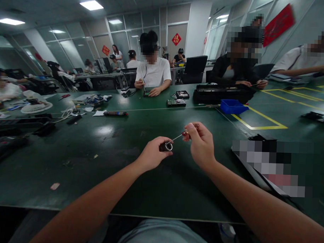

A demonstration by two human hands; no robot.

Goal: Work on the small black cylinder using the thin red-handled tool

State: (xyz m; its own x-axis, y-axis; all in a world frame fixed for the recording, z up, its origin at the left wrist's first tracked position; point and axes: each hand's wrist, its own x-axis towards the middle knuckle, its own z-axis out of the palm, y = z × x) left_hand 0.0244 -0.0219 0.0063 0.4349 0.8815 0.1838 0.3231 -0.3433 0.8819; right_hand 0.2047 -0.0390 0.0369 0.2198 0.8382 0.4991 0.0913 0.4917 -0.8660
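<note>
My left hand (pixel 153 153) is closed around a small black cylindrical part (pixel 163 147) with a bright ring at its right end. What kind of part it is, I cannot make out. In my right hand (pixel 202 144) is a screwdriver (pixel 177 137), pinched by its reddish handle between thumb and fingers. Its thin metal shaft slants down to the left and its tip reaches the top of the black part; whether it goes inside is hard to see. Both hands are held above the green table (pixel 138 195).
A blue bin (pixel 233 107) and a long black housing (pixel 221 94) lie ahead on the right, near hard drives (pixel 176 102). A blurred-out flat object (pixel 272 171) is beside my right forearm. Loose parts and cables (pixel 69 113) spread at left. A person in white (pixel 155 73) works opposite.
</note>
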